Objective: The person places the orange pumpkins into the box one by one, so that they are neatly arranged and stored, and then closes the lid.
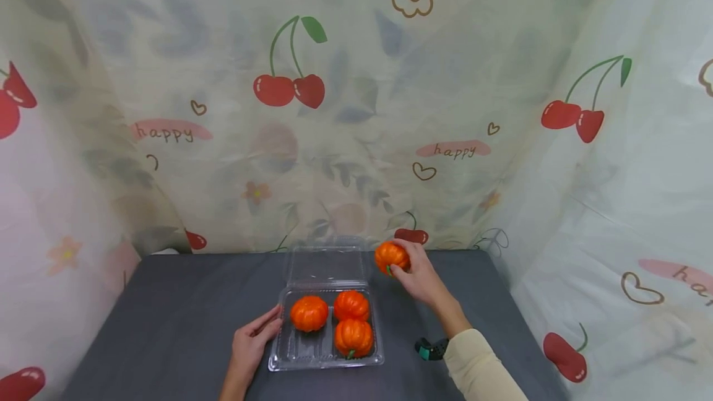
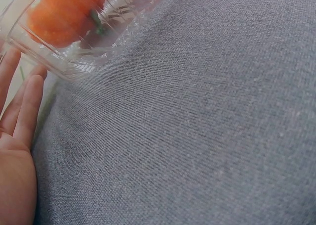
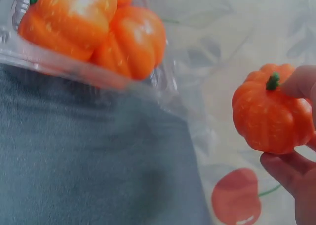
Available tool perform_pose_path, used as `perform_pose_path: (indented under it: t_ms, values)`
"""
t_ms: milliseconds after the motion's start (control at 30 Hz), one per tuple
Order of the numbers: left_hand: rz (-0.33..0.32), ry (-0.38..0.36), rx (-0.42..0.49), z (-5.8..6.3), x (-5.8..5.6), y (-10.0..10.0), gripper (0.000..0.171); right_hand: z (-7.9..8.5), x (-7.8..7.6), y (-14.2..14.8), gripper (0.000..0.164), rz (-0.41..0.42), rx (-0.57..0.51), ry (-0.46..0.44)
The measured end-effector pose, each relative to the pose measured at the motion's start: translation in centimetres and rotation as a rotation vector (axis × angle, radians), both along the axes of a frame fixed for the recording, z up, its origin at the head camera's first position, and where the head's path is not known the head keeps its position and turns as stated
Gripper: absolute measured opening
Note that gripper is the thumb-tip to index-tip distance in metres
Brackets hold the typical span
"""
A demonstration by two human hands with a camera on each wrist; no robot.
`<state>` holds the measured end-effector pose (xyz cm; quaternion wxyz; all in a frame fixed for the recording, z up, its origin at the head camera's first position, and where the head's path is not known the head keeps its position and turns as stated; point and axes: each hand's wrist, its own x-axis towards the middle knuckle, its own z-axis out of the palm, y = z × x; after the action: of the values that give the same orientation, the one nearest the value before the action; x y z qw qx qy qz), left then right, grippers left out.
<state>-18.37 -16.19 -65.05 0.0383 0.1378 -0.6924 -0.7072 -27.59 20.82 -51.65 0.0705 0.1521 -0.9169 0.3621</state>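
Note:
Between thumb and fingers, my right hand (image 1: 419,274) grips a small orange pumpkin (image 3: 271,116) with a green stem. It is raised to the right of the opened lid. A clear plastic clamshell box (image 1: 312,364) stands on the table, its lid (image 1: 327,265) folded back. Inside lie three more pumpkins: one on the left (image 1: 309,314), one at the back right (image 1: 351,306) and one at the front right (image 1: 353,337). At the box's left wall is my left hand (image 1: 252,342), its fingers fairly straight; in the left wrist view the fingertips are close against the clear plastic.
A dark grey cloth covers the table (image 1: 184,320). Near my right forearm lies a small black and green object (image 1: 431,349), partly hidden by the sleeve. A printed curtain (image 1: 345,141) with cherries hangs behind the table and along both sides.

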Motion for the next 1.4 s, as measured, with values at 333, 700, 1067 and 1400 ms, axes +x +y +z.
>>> perform_pose_path:
  t_ms: [333, 700, 1067, 1400]
  values:
    - [-0.009, -0.03, 0.003, 0.3, 0.0, 0.1, 0.046, 2.1, 0.9, -1.3, 0.052, 0.112, -0.015, 0.148]
    - [-0.015, -0.04, 0.0, 0.4, 0.0, 0.0, 0.046, 2.2, 1.7, -2.8, 0.054, 0.194, -0.023, 0.119]
    - [0.003, -0.027, -0.013, 0.1, 0.0, 0.0, 0.049, 2.1, 3.1, -4.9, 0.047, 0.297, -0.055, 0.105]
    - [-0.006, -0.016, -0.008, 0.3, 0.1, 0.0, 0.05, 1.6, 4.2, -7.0, 0.048, 0.41, -0.036, 0.068]
